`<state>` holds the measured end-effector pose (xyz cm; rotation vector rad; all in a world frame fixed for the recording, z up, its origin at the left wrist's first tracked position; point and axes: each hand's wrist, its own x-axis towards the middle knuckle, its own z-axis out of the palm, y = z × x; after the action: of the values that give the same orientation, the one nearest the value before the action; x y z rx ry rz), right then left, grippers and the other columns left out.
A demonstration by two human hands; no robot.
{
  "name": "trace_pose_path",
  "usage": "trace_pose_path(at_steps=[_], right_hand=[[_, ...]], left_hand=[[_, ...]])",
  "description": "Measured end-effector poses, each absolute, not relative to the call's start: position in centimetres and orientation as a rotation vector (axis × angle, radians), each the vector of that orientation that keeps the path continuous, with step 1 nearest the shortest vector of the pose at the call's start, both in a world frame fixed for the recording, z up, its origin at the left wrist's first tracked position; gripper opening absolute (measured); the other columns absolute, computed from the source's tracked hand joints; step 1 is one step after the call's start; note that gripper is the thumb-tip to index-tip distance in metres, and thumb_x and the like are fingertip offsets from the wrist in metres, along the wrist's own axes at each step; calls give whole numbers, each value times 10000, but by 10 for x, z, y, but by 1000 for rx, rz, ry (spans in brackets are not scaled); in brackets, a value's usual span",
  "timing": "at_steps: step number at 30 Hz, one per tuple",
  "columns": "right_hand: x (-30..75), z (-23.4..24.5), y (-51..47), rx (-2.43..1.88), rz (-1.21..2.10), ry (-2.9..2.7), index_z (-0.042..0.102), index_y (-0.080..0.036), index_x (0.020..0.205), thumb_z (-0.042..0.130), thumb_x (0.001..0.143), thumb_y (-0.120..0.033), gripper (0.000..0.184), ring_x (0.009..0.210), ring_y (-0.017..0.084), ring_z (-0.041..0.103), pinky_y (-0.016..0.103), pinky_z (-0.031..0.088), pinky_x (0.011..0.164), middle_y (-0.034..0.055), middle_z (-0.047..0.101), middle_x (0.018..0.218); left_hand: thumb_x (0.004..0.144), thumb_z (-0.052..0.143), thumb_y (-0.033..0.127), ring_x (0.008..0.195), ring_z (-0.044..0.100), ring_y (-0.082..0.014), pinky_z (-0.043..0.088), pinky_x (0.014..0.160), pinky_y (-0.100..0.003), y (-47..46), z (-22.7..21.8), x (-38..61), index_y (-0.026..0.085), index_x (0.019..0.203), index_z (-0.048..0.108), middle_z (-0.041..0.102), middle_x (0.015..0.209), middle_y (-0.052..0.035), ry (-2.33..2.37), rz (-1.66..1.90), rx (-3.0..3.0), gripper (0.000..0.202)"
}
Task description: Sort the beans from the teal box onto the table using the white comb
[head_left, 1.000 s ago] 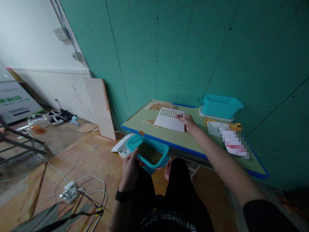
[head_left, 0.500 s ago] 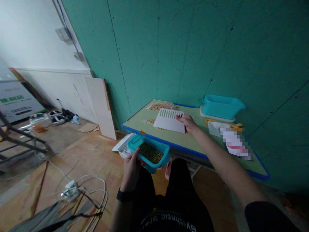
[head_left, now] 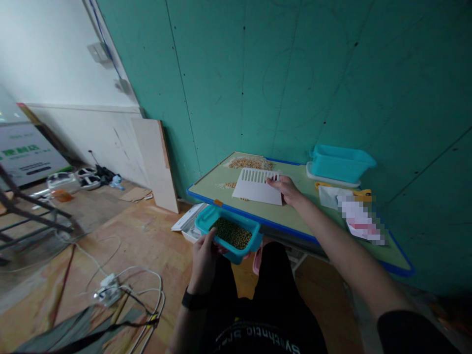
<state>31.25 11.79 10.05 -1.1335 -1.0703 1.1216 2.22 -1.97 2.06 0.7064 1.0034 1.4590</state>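
My left hand (head_left: 204,253) grips the near side of a turquoise plastic container (head_left: 207,216), thumb over the rim. Small greenish beans (head_left: 233,233) lie inside it. The container is held just below the table's front edge. My right hand (head_left: 284,189) is closed on the right side of a white slotted scraper (head_left: 256,191), whose slots point away from me. The scraper rests over or just above the tabletop, and a few yellow beans show at its near edge. Behind it lies a pile of yellow beans mixed with white grains (head_left: 250,162), with a smaller cluster (head_left: 230,185) to its left.
On the table (head_left: 295,216), a second turquoise container (head_left: 341,163) stands on a white lid at the back right. Yellow-handled scissors (head_left: 363,192) and packets (head_left: 361,219) lie nearer. A white box (head_left: 190,223) sits below the table's left side. Cables and a power strip (head_left: 108,290) spread over the floor.
The scraper has shifted slightly toward me and left, covering more of the near beans. The container stays at the table edge, with the view moved slightly.
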Motion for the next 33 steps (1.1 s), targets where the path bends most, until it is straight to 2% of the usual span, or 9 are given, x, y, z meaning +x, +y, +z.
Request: trace_pose_path(at_steps=[9, 18, 27, 33], right_hand=[[308, 101, 112, -1107, 1169, -1065, 710, -171, 790, 967, 375, -505, 591, 611, 173, 617, 285, 461, 581, 11, 726, 699], [307, 102, 110, -1126, 1190, -1099, 708, -156, 821, 961, 409, -499, 593, 654, 193, 643, 305, 471, 626, 38, 742, 748], [305, 104, 106, -1108, 1248, -1153, 693, -154, 838, 954, 458, -508, 581, 652, 188, 648, 302, 478, 622, 39, 741, 758], [306, 101, 105, -1084, 1280, -1153, 698, -150, 857, 953, 484, -476, 558, 657, 182, 647, 298, 476, 632, 37, 743, 774]], left_hand=[[758, 813, 467, 429, 495, -117, 407, 447, -241, -23, 23, 26, 208, 587, 594, 566, 498, 26, 991, 1472, 679, 380], [706, 837, 500, 420, 495, -119, 408, 447, -236, -23, 23, 29, 195, 600, 591, 553, 473, 29, 993, 1480, 642, 406], [655, 849, 476, 401, 504, -131, 453, 430, -258, -21, 20, 34, 208, 522, 555, 530, 444, 29, 1057, 1491, 594, 420], [719, 810, 451, 399, 529, -149, 479, 425, -282, -22, 20, 38, 218, 528, 585, 546, 450, 19, 1068, 1478, 591, 376]])
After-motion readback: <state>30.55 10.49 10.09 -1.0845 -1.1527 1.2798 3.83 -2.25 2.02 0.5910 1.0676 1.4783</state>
